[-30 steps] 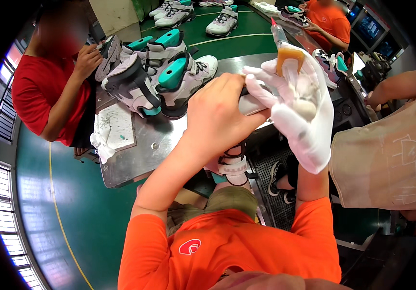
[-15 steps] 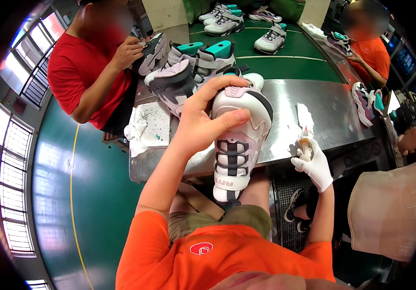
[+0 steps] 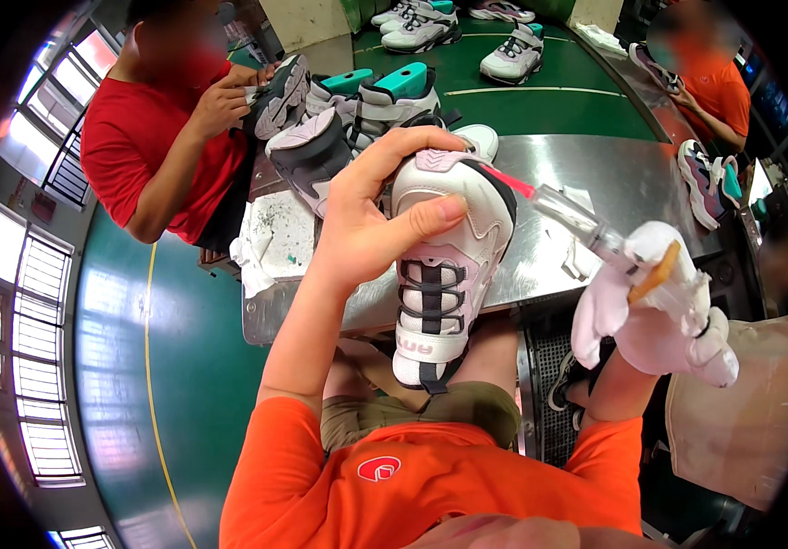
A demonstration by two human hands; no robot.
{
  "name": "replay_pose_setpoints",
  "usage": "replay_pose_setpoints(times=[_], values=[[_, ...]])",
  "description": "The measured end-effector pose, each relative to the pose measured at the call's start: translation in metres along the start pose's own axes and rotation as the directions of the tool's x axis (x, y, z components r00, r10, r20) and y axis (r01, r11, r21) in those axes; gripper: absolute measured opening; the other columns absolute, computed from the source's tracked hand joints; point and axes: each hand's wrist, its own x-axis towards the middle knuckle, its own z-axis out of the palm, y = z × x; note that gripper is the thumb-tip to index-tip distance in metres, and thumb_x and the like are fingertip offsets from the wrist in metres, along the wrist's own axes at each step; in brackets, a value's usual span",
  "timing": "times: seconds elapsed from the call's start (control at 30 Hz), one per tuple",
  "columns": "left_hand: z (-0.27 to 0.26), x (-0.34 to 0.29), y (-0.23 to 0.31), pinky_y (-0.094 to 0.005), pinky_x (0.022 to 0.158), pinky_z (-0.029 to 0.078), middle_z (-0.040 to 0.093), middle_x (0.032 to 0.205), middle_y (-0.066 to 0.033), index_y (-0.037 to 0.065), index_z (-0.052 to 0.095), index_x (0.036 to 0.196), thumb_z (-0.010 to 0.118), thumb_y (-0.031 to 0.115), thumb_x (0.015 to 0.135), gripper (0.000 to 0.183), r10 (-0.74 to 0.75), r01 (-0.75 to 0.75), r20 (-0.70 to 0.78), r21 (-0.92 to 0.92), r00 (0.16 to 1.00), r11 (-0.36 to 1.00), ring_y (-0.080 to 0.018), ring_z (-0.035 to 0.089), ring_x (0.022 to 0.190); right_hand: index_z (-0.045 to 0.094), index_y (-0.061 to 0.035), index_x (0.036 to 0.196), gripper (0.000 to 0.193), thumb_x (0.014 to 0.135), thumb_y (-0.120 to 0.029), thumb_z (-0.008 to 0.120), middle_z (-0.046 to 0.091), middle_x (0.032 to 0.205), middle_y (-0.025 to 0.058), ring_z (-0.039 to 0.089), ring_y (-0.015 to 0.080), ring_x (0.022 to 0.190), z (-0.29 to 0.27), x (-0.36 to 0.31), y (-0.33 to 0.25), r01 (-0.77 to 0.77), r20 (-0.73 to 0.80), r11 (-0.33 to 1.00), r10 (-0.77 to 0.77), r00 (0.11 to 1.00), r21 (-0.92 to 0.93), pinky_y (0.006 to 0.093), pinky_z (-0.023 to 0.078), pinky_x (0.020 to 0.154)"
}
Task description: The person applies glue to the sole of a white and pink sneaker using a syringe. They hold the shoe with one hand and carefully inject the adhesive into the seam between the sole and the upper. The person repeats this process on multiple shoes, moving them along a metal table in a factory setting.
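Note:
My bare left hand [image 3: 362, 215] grips a white and pale pink sneaker [image 3: 458, 242] by its toe. The thumb lies on the upper and the fingers wrap over the far edge. The sneaker stands heel toward me, with dark laces and a strap, over the table's near edge. In my white-gloved right hand [image 3: 654, 306] is a clear tube-shaped applicator [image 3: 572, 215] with a pink-red tip. That tip meets or nearly meets the toe's right edge; exact contact cannot be made out. A yellowish-brown strip [image 3: 657, 273] shows against the glove.
More sneakers [image 3: 385, 105] with teal inserts crowd the metal table [image 3: 549, 156] beyond my left hand. A stained white board [image 3: 279, 233] and crumpled cloth lie left. Sneakers rest on the green belt [image 3: 494, 110]. A person in red [image 3: 151, 156] and one in orange [image 3: 718, 101] each handle a shoe.
My right hand has risen from the table's near right edge toward my left, bringing the applicator's tip up to the sneaker's toe. My left hand keeps its hold on the sneaker.

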Motion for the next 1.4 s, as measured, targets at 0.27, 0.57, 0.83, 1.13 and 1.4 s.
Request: replay_pose_setpoints(times=[0.27, 0.57, 0.83, 1.13, 1.4], values=[[0.0, 0.0, 0.0, -0.0258, 0.087, 0.048, 0.064, 0.11, -0.0036, 0.004, 0.064, 0.119, 0.08, 0.02, 0.079, 0.046, 0.007, -0.007, 0.005, 0.002, 1.0, 1.0, -0.0123, 0.061, 0.099, 0.037, 0.0162, 0.136, 0.105, 0.056, -0.039, 0.079, 0.063, 0.09, 0.0236, 0.065, 0.0386, 0.077, 0.009, 0.014, 0.001, -0.081, 0.007, 0.99, 0.081, 0.997, 0.117, 0.0449, 0.055, 0.066], [-0.004, -0.006, 0.001, -0.0269, 0.088, 0.049, 0.065, 0.111, -0.0044, 0.002, 0.064, 0.119, 0.082, 0.018, 0.078, 0.048, 0.008, -0.009, -0.023, -0.038, 1.0, 0.999, -0.0129, 0.062, 0.101, 0.044, 0.0155, 0.132, 0.098, 0.064, -0.048, 0.071, 0.062, 0.088, 0.0227, 0.064, 0.0338, 0.075, -0.005, 0.013, 0.001, -0.221, 0.016, 0.973, 0.22, 0.975, 0.062, 0.0428, 0.054, 0.065], [-0.024, -0.019, -0.009, -0.0281, 0.089, 0.049, 0.065, 0.113, -0.0093, -0.003, 0.059, 0.125, 0.082, 0.016, 0.079, 0.055, 0.022, -0.032, -0.105, -0.096, 0.994, 0.995, -0.0148, 0.062, 0.101, 0.046, 0.0139, 0.129, 0.099, 0.064, -0.055, 0.076, 0.062, 0.087, 0.0238, 0.065, 0.0352, 0.07, 0.015, 0.03, -0.002, -0.428, -0.213, 0.896, 0.398, 0.892, -0.12, 0.0409, 0.055, 0.058], [-0.045, -0.038, -0.021, -0.0299, 0.092, 0.049, 0.065, 0.115, -0.0145, -0.007, 0.053, 0.129, 0.079, 0.019, 0.082, 0.06, 0.015, -0.048, -0.277, -0.111, 0.961, 0.993, -0.0182, 0.063, 0.102, 0.047, 0.0098, 0.126, 0.108, 0.054, -0.06, 0.087, 0.063, 0.078, 0.0241, 0.064, 0.0357, 0.056, -0.017, 0.039, 0.036, -0.37, -0.08, 0.927, 0.365, 0.928, -0.063, 0.0392, 0.055, 0.047], [-0.041, -0.04, -0.019, -0.0289, 0.091, 0.049, 0.066, 0.113, -0.0145, -0.008, 0.054, 0.129, 0.079, 0.023, 0.08, 0.063, 0.023, -0.054, -0.29, -0.1, 0.957, 0.993, -0.018, 0.064, 0.101, 0.048, 0.0039, 0.127, 0.097, 0.06, -0.054, 0.087, 0.063, 0.076, 0.0255, 0.066, 0.0345, 0.055, -0.06, 0.019, 0.069, -0.228, 0.165, 0.972, 0.215, 0.963, 0.063, 0.0399, 0.057, 0.048]])
